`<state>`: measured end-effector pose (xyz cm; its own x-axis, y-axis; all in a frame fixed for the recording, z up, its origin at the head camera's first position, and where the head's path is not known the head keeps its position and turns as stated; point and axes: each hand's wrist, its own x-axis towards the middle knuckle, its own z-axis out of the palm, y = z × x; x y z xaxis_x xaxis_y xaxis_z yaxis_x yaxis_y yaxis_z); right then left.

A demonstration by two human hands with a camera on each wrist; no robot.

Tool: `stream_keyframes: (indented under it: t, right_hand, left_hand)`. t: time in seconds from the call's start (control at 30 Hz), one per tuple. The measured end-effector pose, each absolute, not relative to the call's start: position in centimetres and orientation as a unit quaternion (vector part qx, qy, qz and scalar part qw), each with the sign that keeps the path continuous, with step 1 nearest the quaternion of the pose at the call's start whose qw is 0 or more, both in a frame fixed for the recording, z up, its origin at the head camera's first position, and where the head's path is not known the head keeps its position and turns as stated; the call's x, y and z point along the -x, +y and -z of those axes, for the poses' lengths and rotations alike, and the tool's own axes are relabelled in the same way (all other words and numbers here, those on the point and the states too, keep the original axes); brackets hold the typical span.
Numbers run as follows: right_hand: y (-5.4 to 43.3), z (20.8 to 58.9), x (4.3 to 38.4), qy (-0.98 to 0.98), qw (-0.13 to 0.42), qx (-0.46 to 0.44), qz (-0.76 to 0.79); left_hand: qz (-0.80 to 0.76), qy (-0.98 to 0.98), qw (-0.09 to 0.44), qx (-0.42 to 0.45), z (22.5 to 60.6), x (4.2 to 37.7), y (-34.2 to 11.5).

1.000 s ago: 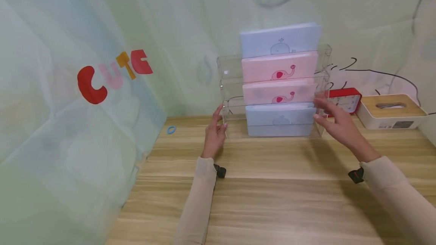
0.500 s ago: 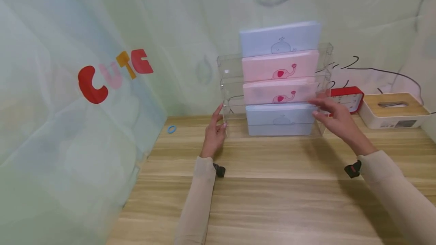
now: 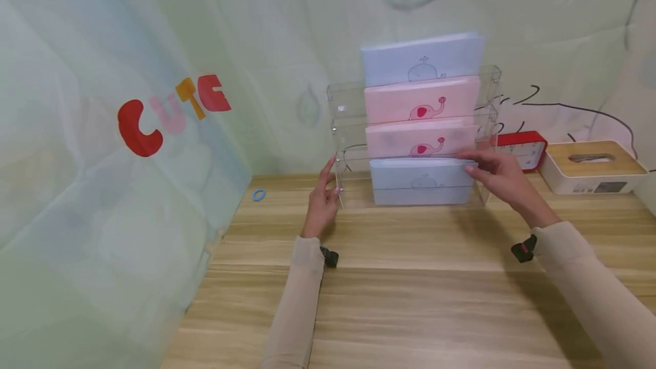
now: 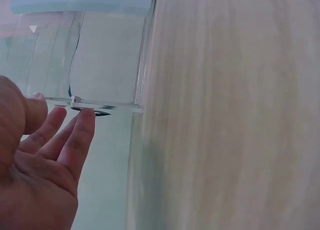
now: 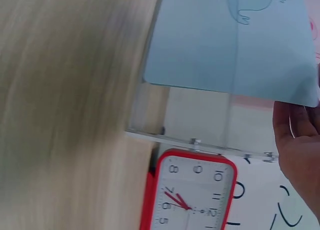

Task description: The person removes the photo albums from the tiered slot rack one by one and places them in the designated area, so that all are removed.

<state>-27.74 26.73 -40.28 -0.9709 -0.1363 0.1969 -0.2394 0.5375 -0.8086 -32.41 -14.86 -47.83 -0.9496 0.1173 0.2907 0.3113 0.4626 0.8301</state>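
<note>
A clear acrylic rack [image 3: 353, 189] stands on the table, with blue and pink notebooks in its stepped tiers. My left hand [image 3: 321, 209] touches the rack's left side panel; in the left wrist view its fingers [image 4: 80, 140] extend against the outside of that panel. At the front tier, my right hand [image 3: 499, 181] pinches the upper right corner of the light blue whale notebook [image 3: 400, 181], thumb in front and fingers behind. In the right wrist view, this notebook [image 5: 200, 54] hides part of the fingertips. Two pink elephant notebooks [image 3: 394, 98] and another blue notebook [image 3: 394, 61] sit behind.
A red clock [image 3: 535, 152] stands just right of the rack, beside a white tissue box with a wooden lid [image 3: 558, 155]. Left on the table [image 3: 389, 312] lies a small blue ring [image 3: 258, 194]. A patterned curtain [image 3: 287, 33] hangs close behind the rack.
My right hand has moved left from the rack's right side onto the front blue notebook's corner and now pinches it. The left hand has stayed at the rack's left side.
</note>
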Motion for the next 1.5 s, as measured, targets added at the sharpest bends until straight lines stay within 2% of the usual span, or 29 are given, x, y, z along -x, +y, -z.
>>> stream_keyframes:
  t: [0.17, 0.37, 0.83, 1.13, 1.5]
  right_hand:
    - [26.6, 41.3, 28.4, -0.873, 0.039, -0.102, -0.476]
    - [26.6, 42.8, 29.0, -0.863, 0.053, -0.086, -0.495]
    - [24.0, 44.9, 29.5, -0.802, 0.236, -0.024, -0.548]
    - [23.1, 44.9, 29.5, -0.794, 0.253, 0.011, -0.552]
    - [21.7, 45.2, 29.4, -0.741, 0.329, 0.035, -0.584]
  left_hand:
    - [0.499, -0.851, 0.099, 0.128, 47.8, 32.4, -15.0]
    - [0.502, -0.851, 0.094, 0.124, 47.9, 32.3, -15.0]
    - [0.514, -0.845, 0.092, 0.117, 47.9, 32.3, -14.9]
    - [0.516, -0.843, 0.096, 0.118, 47.8, 32.2, -15.0]
    - [0.517, -0.841, 0.098, 0.123, 48.0, 32.3, -14.9]
